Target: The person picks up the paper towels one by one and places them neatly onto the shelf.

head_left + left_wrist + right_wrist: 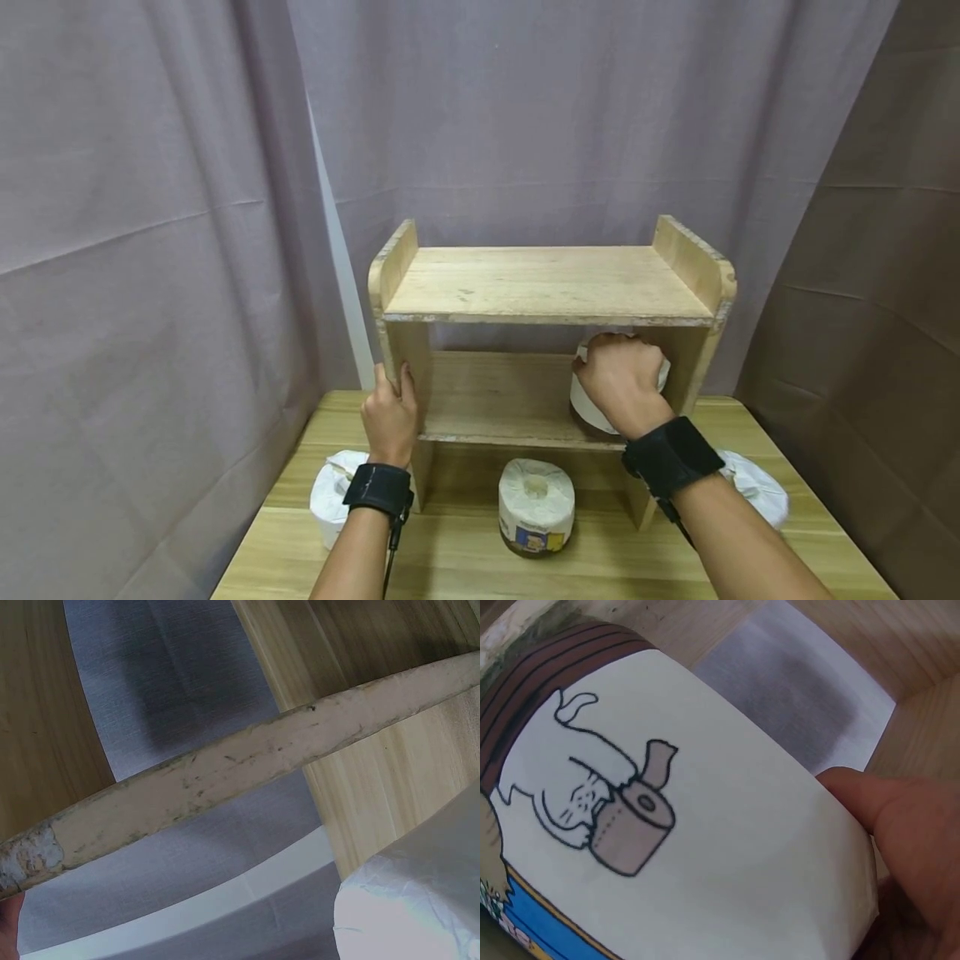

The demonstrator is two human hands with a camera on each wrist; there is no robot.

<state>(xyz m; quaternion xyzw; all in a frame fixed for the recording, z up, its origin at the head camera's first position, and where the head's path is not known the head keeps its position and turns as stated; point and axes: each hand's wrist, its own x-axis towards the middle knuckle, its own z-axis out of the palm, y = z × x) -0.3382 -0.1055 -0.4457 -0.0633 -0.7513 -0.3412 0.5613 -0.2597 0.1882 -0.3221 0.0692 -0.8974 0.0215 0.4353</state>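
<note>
A two-tier wooden shelf (525, 285) stands on the table. My left hand (390, 419) holds the front edge of its left side panel, with digits on both faces; in the left wrist view that worn edge (225, 765) crosses the picture and only a bit of the hand shows at lower left. On the middle board, near the right side panel, sits a wrapped toilet paper roll (588, 406). My right hand (624, 377) grips it from above. In the right wrist view, the roll (735, 847) shows a printed cartoon animal, and the thumb presses its side.
Another toilet paper roll (536, 507) stands under the shelf at the front. One more roll (330, 496) stands left of the shelf, and a white-wrapped roll (757, 490) lies to the right, partly behind my right forearm. Grey curtains (540, 125) hang behind the wooden table (450, 567).
</note>
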